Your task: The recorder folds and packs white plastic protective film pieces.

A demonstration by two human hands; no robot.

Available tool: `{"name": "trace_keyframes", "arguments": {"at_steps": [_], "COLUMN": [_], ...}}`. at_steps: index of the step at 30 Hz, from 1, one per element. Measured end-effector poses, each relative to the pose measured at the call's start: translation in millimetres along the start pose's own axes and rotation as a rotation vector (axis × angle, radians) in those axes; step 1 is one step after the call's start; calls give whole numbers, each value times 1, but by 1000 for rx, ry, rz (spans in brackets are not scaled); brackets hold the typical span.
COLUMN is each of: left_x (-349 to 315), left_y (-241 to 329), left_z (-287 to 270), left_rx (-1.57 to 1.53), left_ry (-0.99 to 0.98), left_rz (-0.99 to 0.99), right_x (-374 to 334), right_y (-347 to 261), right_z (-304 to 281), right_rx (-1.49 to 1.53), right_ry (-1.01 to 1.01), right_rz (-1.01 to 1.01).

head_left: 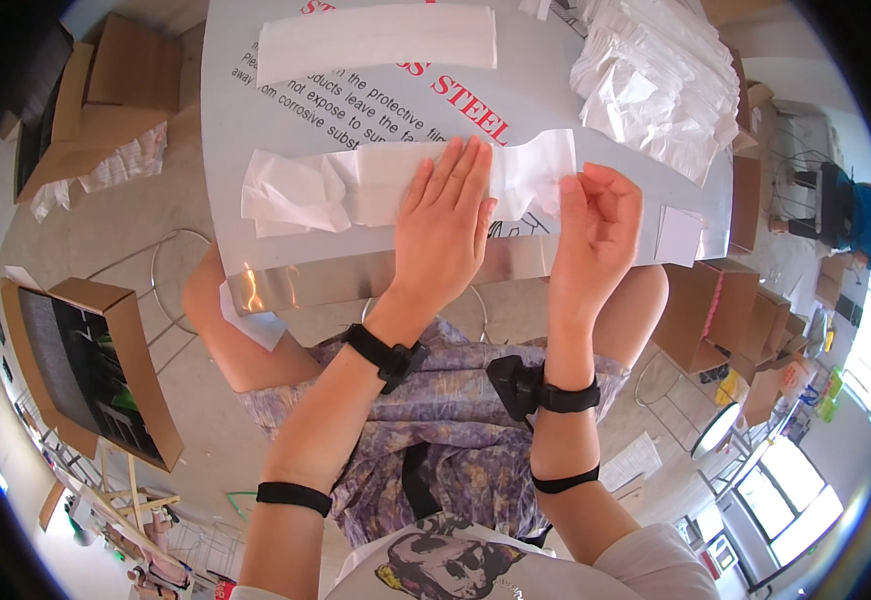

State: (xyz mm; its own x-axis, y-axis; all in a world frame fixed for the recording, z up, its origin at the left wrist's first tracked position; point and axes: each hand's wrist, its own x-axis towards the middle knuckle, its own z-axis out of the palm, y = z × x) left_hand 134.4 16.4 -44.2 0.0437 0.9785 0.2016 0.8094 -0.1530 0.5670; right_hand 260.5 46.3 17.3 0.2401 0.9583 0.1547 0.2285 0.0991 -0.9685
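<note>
A long piece of thin white wrapping paper point(376, 180) lies across the table in front of me, crumpled into a bunch at its left end. My left hand point(446, 215) rests flat on its middle with the fingers stretched out together. At the right end, my right hand point(601, 215) pinches the paper's edge between thumb and fingers, and that end is slightly raised and wrinkled. Farther away lies a smoother, folded white strip point(376, 45). A heap of thin white sheets point(661, 85) is piled at the far right of the table.
The table point(296, 250) has a grey printed film on top and a bare metal front edge. Small white cards point(679, 235) lie near its right corner. Cardboard boxes point(121, 80) stand at the left, with more boxes point(711, 315) at the right. A person in blue point(861, 215) is at the far right.
</note>
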Motion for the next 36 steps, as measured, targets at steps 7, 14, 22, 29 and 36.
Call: {"name": "trace_keyframes", "arguments": {"at_steps": [7, 14, 22, 29, 36], "left_x": [1, 0, 2, 19, 21], "left_y": [4, 7, 2, 19, -8], "left_z": [9, 9, -2, -86, -88], "left_rx": [138, 176, -301, -1273, -1041], "left_ry": [40, 33, 190, 67, 50], "left_rz": [3, 8, -102, -755, -792], "right_x": [-1, -6, -11, -20, -38], "right_y": [-4, -3, -8, -8, -4], "right_z": [-2, -1, 11, 27, 30], "right_rx": [17, 0, 18, -177, 4], "right_ry": [2, -19, -59, -149, -381], "right_rz": [4, 2, -34, -242, -148]}}
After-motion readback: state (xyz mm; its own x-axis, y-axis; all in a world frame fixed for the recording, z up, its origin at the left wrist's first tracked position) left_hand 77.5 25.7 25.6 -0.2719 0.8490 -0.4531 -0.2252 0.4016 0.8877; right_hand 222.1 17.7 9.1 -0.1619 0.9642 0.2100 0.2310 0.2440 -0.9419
